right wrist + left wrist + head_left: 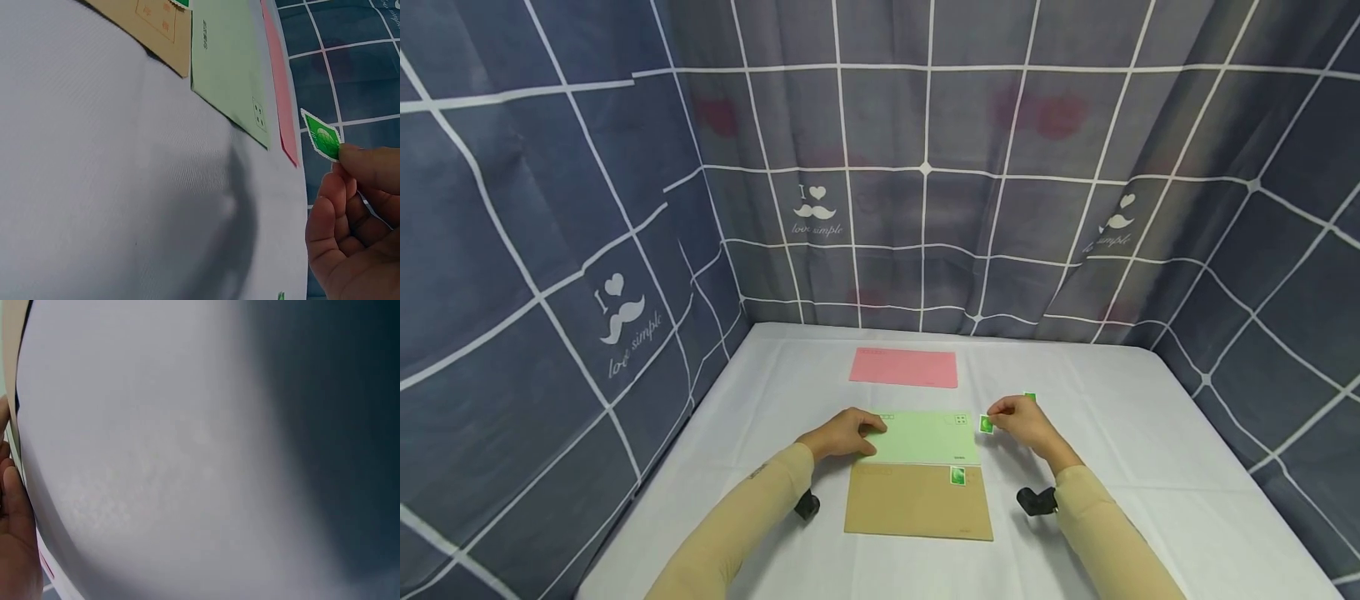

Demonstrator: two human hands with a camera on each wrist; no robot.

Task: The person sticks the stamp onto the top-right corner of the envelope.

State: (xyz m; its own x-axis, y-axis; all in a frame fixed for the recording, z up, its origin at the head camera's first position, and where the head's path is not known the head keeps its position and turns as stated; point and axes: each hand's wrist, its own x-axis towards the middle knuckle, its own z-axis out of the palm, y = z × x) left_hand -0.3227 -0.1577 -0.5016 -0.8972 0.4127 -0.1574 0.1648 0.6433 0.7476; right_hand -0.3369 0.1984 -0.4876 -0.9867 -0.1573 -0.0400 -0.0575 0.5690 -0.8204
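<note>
Pinching the stamp (987,424) by its corner, right hand (1024,423) has fingers closed beside the green envelope's (925,437) right edge. Probably featherlight, creases easily: edges only. Left hand's (842,434) grip? Can't tell.

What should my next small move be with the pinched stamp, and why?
I'd probably ease the right hand left and lay its stamp on the printed square at the upper right corner of the green envelope. That square is bare, the brown envelope bears a similar stamp near its matching corner, and the left hand touches the green envelope's left edge.
</note>
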